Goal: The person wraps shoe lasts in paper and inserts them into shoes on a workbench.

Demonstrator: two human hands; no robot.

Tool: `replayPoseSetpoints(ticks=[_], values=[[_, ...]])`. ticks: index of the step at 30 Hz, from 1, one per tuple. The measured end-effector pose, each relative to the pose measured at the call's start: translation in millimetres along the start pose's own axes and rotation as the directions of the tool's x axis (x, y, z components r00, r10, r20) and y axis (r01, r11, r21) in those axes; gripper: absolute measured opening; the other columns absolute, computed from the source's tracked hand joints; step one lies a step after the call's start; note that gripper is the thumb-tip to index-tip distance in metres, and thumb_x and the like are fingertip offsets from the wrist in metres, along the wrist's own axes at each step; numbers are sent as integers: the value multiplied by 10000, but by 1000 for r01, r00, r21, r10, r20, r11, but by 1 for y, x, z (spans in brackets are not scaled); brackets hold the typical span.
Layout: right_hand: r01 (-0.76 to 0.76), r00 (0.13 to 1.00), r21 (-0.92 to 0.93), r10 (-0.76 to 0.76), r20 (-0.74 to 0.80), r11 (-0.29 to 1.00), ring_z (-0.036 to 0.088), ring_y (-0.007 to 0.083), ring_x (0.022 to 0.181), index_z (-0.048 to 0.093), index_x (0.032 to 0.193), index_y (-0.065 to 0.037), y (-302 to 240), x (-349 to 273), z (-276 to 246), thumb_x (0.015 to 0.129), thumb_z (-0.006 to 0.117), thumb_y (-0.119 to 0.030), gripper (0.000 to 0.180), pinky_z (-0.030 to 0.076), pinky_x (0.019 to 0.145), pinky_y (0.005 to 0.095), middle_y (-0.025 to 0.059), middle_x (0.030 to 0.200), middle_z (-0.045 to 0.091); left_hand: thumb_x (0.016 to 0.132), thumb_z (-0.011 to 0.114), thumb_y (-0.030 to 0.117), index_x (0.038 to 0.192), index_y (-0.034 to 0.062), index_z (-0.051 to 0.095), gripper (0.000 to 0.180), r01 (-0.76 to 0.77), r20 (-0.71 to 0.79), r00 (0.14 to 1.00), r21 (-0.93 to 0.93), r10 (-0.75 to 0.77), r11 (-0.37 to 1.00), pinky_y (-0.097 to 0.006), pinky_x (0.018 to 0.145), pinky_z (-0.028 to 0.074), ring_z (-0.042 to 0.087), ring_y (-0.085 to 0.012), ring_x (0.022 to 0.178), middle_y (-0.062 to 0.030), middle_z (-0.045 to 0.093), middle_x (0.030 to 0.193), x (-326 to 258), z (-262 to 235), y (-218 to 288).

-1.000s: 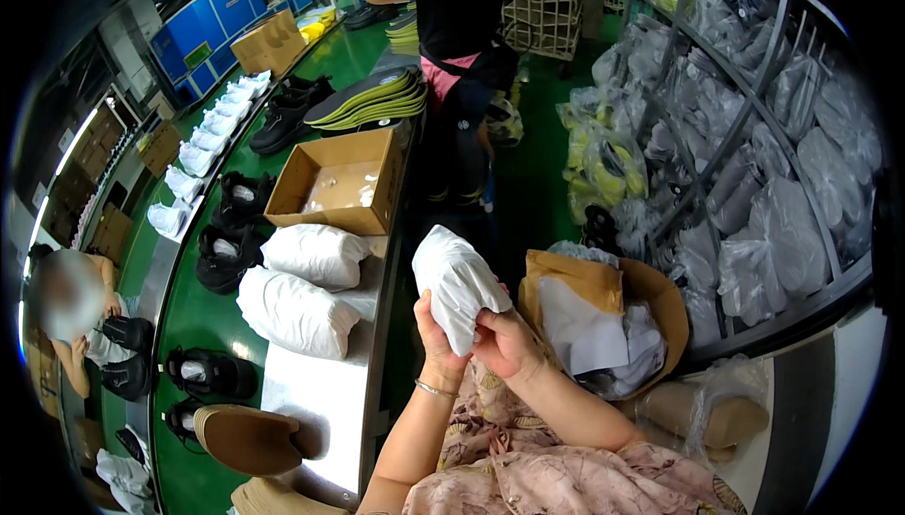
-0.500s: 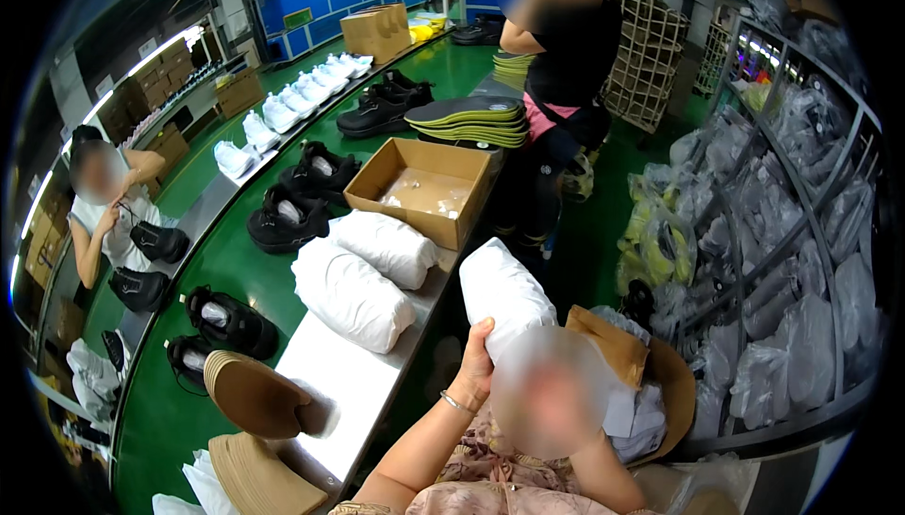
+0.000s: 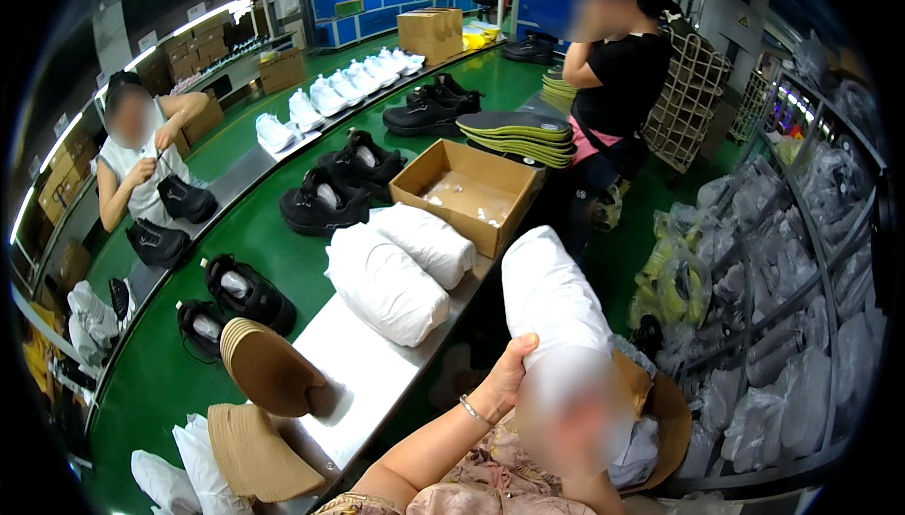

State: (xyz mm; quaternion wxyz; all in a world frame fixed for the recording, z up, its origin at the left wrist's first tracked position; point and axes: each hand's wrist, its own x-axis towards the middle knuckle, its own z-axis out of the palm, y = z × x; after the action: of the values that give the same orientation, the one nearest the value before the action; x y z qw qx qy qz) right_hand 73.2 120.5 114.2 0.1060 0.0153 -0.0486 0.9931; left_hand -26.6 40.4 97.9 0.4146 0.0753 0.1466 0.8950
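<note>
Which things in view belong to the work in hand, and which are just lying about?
Part of the work:
white wrapped bundle, held in the left hand
likely, two similar bundles on the metal ledge

Apparently just lying about:
open cardboard box
brown curved stack
green-edged insoles
white shoes

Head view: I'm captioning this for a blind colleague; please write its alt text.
A person's left hand grips a white bundle; the right hand, by its lower end, is blurred. At left, two similar bundles lie beside an open cardboard box, with black shoes on a green surface.
</note>
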Motion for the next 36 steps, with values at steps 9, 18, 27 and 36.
replayPoseSetpoints(ticks=[9, 18, 27, 36], values=[[-92, 994, -134, 99, 49, 987, 478, 256, 1150, 441, 1237, -48, -6, 19, -9, 712, 621, -15, 557, 386, 972, 410, 92, 1212, 521, 647, 706, 377, 1255, -46, 371, 812, -77, -2, 997, 175, 78, 982, -376, 959, 396, 520, -265, 1083, -154, 516, 1188, -11, 9, 25], [409, 863, -907, -364, 350, 98, 415, 258, 1150, 222, 1340, -32, -19, 17, 27, 648, 770, -426, 966, 377, 932, 379, 162, 1301, 352, 736, 688, 240, 1277, -27, 344, 695, -189, -59, 971, 400, 232, 897, -333, 960, 355, 455, -200, 1111, -90, 468, 1217, -10, 5, 25], [312, 865, -948, -433, 253, 69, 372, 230, 1100, 209, 1303, -42, 13, 15, 36, 582, 822, -191, 958, 329, 949, 354, 137, 1223, 307, 767, 662, 259, 1260, -19, 383, 631, -316, 28, 933, 546, 360, 776, -319, 919, 384, 466, -184, 1090, -95, 483, 1202, -25, 29, 13], [672, 493, -409, -39, 869, -618, 447, 309, 1044, 257, 1265, -55, -32, 31, 54, 583, 806, -122, 878, 355, 900, 406, 204, 1197, 398, 867, 533, 123, 1346, 3, 293, 549, -549, 258, 599, 822, 758, 154, -361, 1025, 262, 302, -253, 1280, -139, 298, 1396, -60, 40, 68]])
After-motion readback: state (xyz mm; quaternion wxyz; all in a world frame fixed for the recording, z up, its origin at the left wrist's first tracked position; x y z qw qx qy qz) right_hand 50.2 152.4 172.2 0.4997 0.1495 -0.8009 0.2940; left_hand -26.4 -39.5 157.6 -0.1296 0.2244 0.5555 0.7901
